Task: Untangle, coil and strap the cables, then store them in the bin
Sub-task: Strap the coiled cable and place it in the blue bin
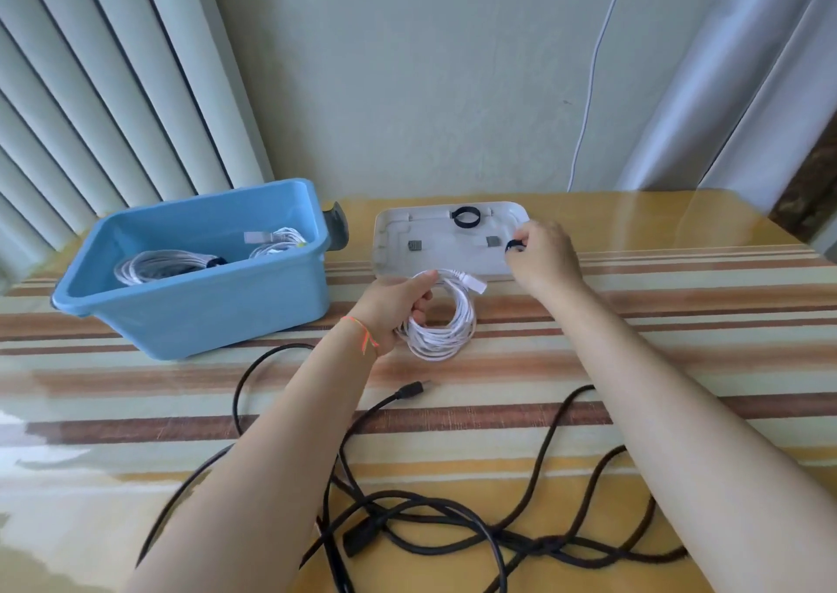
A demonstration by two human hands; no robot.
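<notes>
A striped tabletop (634,330) was seen from above, with a pale wall behind it. At the centre, a coiled white cable (446,321) was held upright by the left hand (389,309), its fingers (419,282) curled round the coil's upper left edge; the coil's lower edge appeared to rest on the tabletop. At about one o'clock from the coil, the right hand (541,253) was raised over a flat white tray (435,253), and a small black strap (513,245) was pinched between its fingertips. A second black strap loop (465,217) lay at the tray's far edge. At ten o'clock from the coil, a blue bin (204,293) stood on the tabletop, and two bundled white cables (158,267) were lying inside it. At six o'clock, close to the viewer, a loose black cable (407,502) was sprawled in tangled loops, with one plug end (412,389) pointing towards the coil. A thin white cord (593,76) hung down the wall at one o'clock.
</notes>
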